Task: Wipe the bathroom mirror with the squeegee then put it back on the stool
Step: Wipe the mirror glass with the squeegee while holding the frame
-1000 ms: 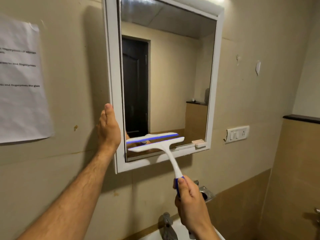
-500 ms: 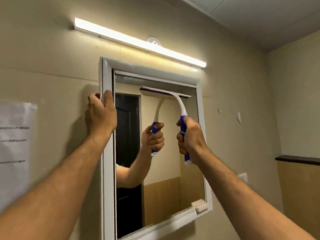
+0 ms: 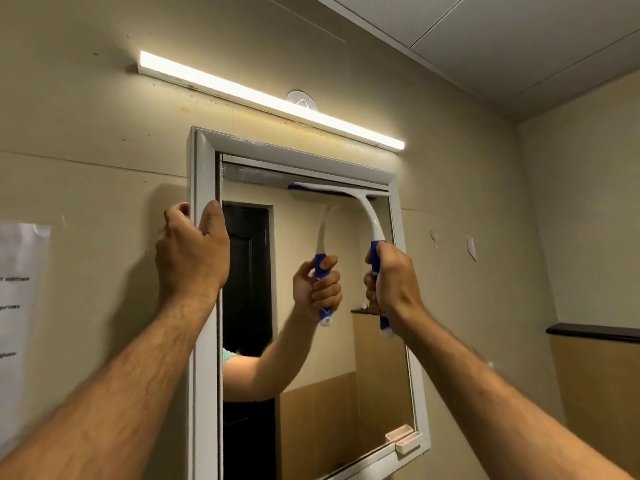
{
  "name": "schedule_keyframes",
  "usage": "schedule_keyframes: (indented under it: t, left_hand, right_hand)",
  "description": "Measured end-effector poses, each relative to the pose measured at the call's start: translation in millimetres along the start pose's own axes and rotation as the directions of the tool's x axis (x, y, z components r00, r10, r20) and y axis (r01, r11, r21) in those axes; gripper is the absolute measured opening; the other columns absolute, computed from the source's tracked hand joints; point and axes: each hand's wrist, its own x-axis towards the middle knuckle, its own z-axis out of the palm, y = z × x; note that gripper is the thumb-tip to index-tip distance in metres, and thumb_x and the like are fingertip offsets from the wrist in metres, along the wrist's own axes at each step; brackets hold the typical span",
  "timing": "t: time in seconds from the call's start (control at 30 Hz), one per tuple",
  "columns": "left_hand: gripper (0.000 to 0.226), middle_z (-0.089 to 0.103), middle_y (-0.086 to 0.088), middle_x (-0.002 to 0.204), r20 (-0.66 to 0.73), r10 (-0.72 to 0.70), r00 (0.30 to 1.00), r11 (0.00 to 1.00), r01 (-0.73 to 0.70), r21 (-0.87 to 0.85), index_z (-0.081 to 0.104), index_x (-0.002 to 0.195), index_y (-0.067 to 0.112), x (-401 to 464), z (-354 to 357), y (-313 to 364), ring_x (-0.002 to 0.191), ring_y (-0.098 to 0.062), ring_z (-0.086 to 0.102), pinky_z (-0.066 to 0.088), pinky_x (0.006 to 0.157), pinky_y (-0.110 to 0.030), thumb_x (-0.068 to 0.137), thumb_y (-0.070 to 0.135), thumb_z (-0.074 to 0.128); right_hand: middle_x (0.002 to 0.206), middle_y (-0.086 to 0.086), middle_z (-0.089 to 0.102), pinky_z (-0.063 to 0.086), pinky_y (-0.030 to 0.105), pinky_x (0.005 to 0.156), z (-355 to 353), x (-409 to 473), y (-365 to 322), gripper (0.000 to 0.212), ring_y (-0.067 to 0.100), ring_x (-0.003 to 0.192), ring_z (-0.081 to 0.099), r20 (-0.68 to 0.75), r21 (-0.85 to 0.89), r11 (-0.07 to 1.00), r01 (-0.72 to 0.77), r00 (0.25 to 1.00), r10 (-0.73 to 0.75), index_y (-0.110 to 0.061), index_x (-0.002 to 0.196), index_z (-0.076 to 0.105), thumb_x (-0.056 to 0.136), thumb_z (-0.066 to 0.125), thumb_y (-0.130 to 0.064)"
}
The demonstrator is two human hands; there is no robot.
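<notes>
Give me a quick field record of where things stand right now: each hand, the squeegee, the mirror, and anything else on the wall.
left hand: gripping the mirror's left frame edge, near the top
right hand: closed around the squeegee's blue handle
squeegee: blade at the top of the glass, toward the right side, handle hanging down
mirror: white frame, glass reflects the arm and a dark door
light bar: lit, above the mirror
paper sheet: on the wall, left of the mirror
stool: not in view

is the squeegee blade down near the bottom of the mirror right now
No, the squeegee blade sits against the top edge of the mirror glass, just under the upper frame.
</notes>
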Motion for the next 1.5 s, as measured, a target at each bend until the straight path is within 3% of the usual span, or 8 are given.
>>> schedule_keyframes:
  t: [0.3, 0.43, 0.57, 0.77, 0.93, 1.13, 1.4, 1.5]
  left_hand:
    - [0.060, 0.059, -0.013, 0.101, -0.003, 0.025, 1.000, 1.000, -0.025, -0.003, 0.040, 0.131, 0.010, 2, 3, -4, 0.082, -0.021, 0.057, 0.034, 0.052, -0.020, 0.093, 0.057, 0.037]
    - [0.059, 0.059, -0.013, 0.107, -0.008, 0.028, 1.000, 1.000, -0.028, -0.005, 0.040, 0.130, 0.009, 0, 1, -1, 0.084, -0.017, 0.053, 0.030, 0.050, -0.016, 0.094, 0.055, 0.038]
    - [0.058, 0.059, -0.013, 0.109, 0.008, 0.023, 1.000, 1.000, -0.023, -0.003, 0.039, 0.131, 0.010, -1, -1, 1, 0.086, -0.017, 0.054, 0.034, 0.053, -0.018, 0.095, 0.054, 0.038]
    - [0.060, 0.057, -0.015, 0.117, 0.004, 0.038, 0.999, 0.999, -0.038, -0.004, 0.038, 0.133, 0.009, -2, -4, 3, 0.099, -0.026, 0.057, 0.045, 0.070, -0.030, 0.093, 0.052, 0.043]
    - [0.060, 0.058, -0.016, 0.117, -0.001, 0.046, 0.999, 0.999, -0.046, -0.004, 0.038, 0.133, 0.007, -1, -3, 3, 0.098, -0.026, 0.058, 0.044, 0.070, -0.030, 0.091, 0.049, 0.049]
    - [0.058, 0.057, -0.017, 0.117, -0.023, 0.051, 0.998, 0.998, -0.050, 0.024, 0.039, 0.133, 0.007, -1, -1, 1, 0.098, -0.027, 0.056, 0.040, 0.067, -0.031, 0.092, 0.048, 0.049]
    - [0.062, 0.058, -0.018, 0.118, -0.045, 0.073, 0.996, 0.995, -0.070, 0.070, 0.039, 0.134, 0.007, -2, 0, -2, 0.101, -0.031, 0.056, 0.040, 0.070, -0.032, 0.092, 0.052, 0.047]
    - [0.063, 0.060, -0.018, 0.113, -0.052, 0.074, 0.996, 0.994, -0.070, 0.084, 0.039, 0.133, 0.009, -2, -1, -4, 0.097, -0.032, 0.058, 0.040, 0.069, -0.034, 0.091, 0.056, 0.045]
  right_hand:
    - [0.064, 0.005, 0.041, 0.033, 0.023, 0.047, -11, -20, 40, 0.029, 0.014, 0.050, 0.036, 0.018, -0.120, 0.991, 0.056, 0.998, -0.055, -0.009, 0.081, 0.047, 0.103, 0.032, -0.022]
    - [0.066, 0.006, 0.043, 0.035, 0.023, 0.041, -12, 3, 24, 0.026, 0.013, 0.048, 0.038, -0.005, -0.086, 0.990, 0.114, 0.993, -0.115, -0.007, 0.093, 0.050, 0.102, 0.034, -0.025]
    - [0.067, 0.007, 0.047, 0.038, 0.025, 0.041, -11, 18, 17, 0.029, 0.012, 0.047, 0.041, -0.015, -0.057, 0.988, 0.143, 0.989, -0.145, -0.009, 0.109, 0.055, 0.102, 0.037, -0.030]
    - [0.060, 0.005, 0.040, 0.032, 0.021, 0.037, -22, -1, 54, 0.034, 0.007, 0.039, 0.035, 0.054, -0.076, 0.990, 0.121, 0.992, -0.117, -0.009, 0.094, 0.053, 0.104, 0.030, -0.030]
    - [0.066, 0.008, 0.040, 0.034, 0.019, 0.041, -25, -20, 73, 0.031, 0.014, 0.048, 0.035, 0.022, -0.108, 0.989, 0.102, 0.995, -0.100, -0.009, 0.086, 0.048, 0.103, 0.032, -0.028]
    - [0.064, 0.006, 0.040, 0.035, 0.022, 0.042, -25, 6, 36, 0.031, 0.013, 0.048, 0.036, 0.057, -0.151, 0.973, 0.175, 0.984, -0.169, -0.007, 0.091, 0.050, 0.104, 0.030, -0.027]
    - [0.062, 0.004, 0.042, 0.034, 0.016, 0.038, -43, -13, 59, 0.031, 0.003, 0.039, 0.037, 0.133, -0.164, 0.981, 0.100, 0.988, -0.079, -0.007, 0.091, 0.049, 0.104, 0.030, -0.027]
    - [0.064, 0.005, 0.043, 0.035, 0.014, 0.040, -57, -35, 86, 0.028, 0.007, 0.045, 0.038, 0.132, -0.173, 0.985, 0.022, 0.991, 0.001, -0.012, 0.089, 0.051, 0.103, 0.032, -0.028]
